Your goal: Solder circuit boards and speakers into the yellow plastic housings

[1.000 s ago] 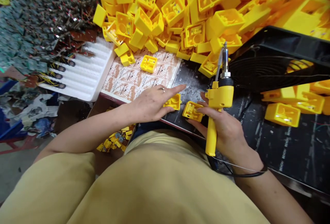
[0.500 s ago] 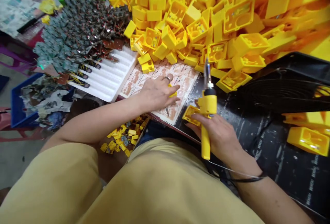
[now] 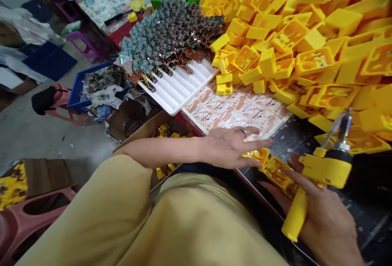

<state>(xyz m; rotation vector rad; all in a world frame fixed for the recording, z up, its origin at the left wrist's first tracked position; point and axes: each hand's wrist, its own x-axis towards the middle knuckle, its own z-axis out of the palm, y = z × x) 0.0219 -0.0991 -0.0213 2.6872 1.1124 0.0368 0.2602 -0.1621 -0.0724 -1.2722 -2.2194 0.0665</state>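
Left hand (image 3: 232, 147) lies open with the fingers spread, the lower fingers at a small yellow plastic housing (image 3: 256, 156) on the black work mat (image 3: 294, 143); no grasp is formed. Right hand (image 3: 326, 221) is closed around the yellow handle of a soldering iron (image 3: 295, 217), whose metal shaft (image 3: 344, 129) points up and away from the grip, while its fingertips rest on a second housing (image 3: 277, 176) just beside the first. Both housings appear to be hollow, thin-walled moulded boxes with square edges: probably light and stiff, with smooth faces that may slide on the mat, and best taken by opposite outer walls. The iron appears rigid, and its tapered handle offers the natural hold, clear of the shaft. Beyond the left hand lies a printed paper sheet (image 3: 239, 111); farther out are a white moulded tray (image 3: 180, 90) with ribbed slots, a heap of small wired circuit boards (image 3: 171, 37) and a heap of yellow housings (image 3: 290, 54). Under the left forearm is a cardboard box (image 3: 143, 139).
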